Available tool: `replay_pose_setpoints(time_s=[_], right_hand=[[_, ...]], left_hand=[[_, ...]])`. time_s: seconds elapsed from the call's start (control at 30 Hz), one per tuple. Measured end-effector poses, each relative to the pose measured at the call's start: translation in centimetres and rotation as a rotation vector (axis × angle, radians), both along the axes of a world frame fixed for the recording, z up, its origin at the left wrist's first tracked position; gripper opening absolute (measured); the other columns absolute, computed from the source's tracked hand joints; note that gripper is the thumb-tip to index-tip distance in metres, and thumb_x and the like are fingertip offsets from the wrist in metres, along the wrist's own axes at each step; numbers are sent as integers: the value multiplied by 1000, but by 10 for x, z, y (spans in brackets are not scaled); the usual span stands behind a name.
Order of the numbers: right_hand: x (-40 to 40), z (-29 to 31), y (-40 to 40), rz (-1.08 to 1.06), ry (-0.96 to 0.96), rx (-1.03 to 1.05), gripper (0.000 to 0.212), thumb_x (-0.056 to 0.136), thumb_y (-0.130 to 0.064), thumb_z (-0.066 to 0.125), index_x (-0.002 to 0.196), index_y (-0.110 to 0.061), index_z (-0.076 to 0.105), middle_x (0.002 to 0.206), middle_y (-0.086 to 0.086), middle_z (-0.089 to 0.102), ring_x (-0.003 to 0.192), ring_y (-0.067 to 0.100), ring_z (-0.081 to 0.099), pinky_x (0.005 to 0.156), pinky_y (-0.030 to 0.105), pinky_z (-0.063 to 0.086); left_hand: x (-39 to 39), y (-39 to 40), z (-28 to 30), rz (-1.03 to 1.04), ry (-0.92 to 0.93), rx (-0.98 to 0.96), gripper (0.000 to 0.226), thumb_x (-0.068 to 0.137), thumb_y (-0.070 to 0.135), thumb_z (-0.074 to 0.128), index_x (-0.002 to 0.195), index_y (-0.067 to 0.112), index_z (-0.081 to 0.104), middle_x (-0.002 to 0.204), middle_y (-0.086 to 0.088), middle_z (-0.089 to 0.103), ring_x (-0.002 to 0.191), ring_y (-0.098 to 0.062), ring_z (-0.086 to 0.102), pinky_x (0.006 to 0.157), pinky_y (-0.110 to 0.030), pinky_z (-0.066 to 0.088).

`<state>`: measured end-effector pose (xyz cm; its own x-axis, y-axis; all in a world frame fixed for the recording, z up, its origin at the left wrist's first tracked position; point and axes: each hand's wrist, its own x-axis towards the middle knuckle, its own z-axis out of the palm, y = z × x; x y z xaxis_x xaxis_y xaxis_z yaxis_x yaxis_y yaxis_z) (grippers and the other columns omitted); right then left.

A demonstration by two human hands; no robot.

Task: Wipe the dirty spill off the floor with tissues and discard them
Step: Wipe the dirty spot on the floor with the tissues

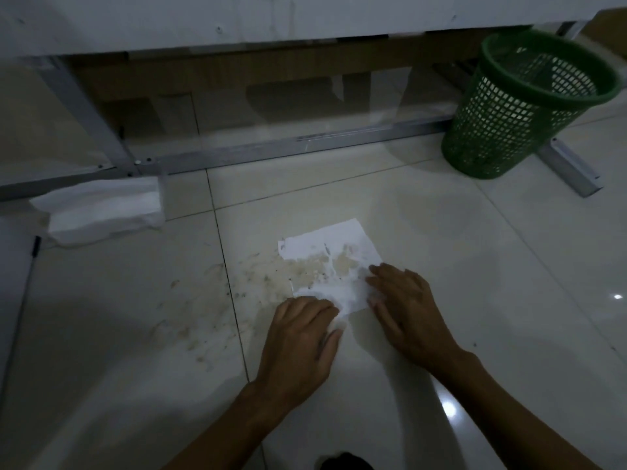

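Observation:
A white tissue [330, 257] lies flat on the pale floor tiles, soaked brown where it covers the right part of the spill. The rest of the dirty spill [217, 300] spreads as brownish specks and smears to the left across a tile joint. My left hand [300, 344] presses, fingers spread, on the tissue's near left corner. My right hand [407, 307] rests flat on its near right edge. A stack of clean white tissues [101, 208] sits at the far left. A green mesh bin [519, 106] stands at the far right.
A metal table frame [271, 150] runs along the floor behind the spill, with a white tabletop edge [237, 18] above it. One frame foot [573, 167] juts out beside the bin. A dark thin object [35, 245] lies at the left.

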<state>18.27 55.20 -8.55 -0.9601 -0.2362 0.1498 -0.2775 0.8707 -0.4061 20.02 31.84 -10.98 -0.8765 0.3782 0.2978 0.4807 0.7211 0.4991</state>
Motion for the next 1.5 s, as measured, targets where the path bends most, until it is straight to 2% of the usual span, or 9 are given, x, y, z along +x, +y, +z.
replay_pose_setpoints(time_s=[0.17,0.43,0.57,0.73,0.8,0.9,0.97,1.37,1.5], right_hand=[[12,-17,-26,118,-151,205,68,106,-54,4,164,-19,16,172,-4,9,158,8,-4,126,59,-4],[15,-27,-31,101,-171,313,66,107,-53,4,164,-21,9,172,-4,4,158,8,-7,124,64,0],[16,-28,-31,97,-137,256,64,108,-52,7,164,-22,16,172,-5,9,158,6,-3,124,65,2],[-7,-16,-33,-3,-10,-5,58,110,-47,16,145,-24,56,152,-4,54,146,7,41,125,58,10],[-24,-10,-36,18,-10,8,59,109,-46,15,151,-22,49,158,-3,46,151,8,35,125,57,6],[-49,-8,-41,130,-118,168,68,104,-52,2,164,-21,15,171,-6,6,158,8,-2,124,57,-11],[-62,-10,-44,187,-148,247,70,102,-54,-3,164,-21,3,172,-6,-3,157,9,-12,123,59,-14],[-75,-19,-44,215,-190,271,81,96,-63,-17,162,-22,3,171,-7,-2,158,10,-8,123,60,-12],[-67,-10,-38,169,-130,185,73,103,-56,-4,163,-16,9,172,-2,4,158,10,-4,124,61,-8]], left_hand=[[4,16,0,-5,-118,-279,65,107,48,27,161,11,24,169,-6,19,158,-17,11,127,-55,9],[7,21,2,-39,-250,-433,71,104,55,5,162,16,-8,171,-1,-12,156,-13,-19,126,-53,-4],[8,21,10,-46,-265,-430,72,102,57,-4,162,18,-5,172,0,-7,157,-13,-16,126,-55,-5],[-16,19,16,-30,-149,-319,61,109,46,14,157,16,37,163,-2,36,155,-14,25,126,-57,4],[-36,15,19,-28,-136,-344,63,108,45,13,159,14,31,166,-5,30,157,-17,19,127,-56,1],[-73,3,24,-41,-192,-558,78,96,51,-7,163,12,3,171,-9,0,159,-22,-5,125,-55,-8],[-94,-6,23,-50,-207,-628,74,99,52,1,162,12,-7,171,-8,-11,158,-21,-13,125,-54,-10],[-110,-18,16,-77,-270,-617,71,106,55,7,162,15,-8,171,-4,-13,157,-15,-14,125,-50,-14],[-108,-8,18,-121,-184,-589,70,105,54,6,162,15,-5,172,-5,-8,158,-16,-11,126,-52,-10]])
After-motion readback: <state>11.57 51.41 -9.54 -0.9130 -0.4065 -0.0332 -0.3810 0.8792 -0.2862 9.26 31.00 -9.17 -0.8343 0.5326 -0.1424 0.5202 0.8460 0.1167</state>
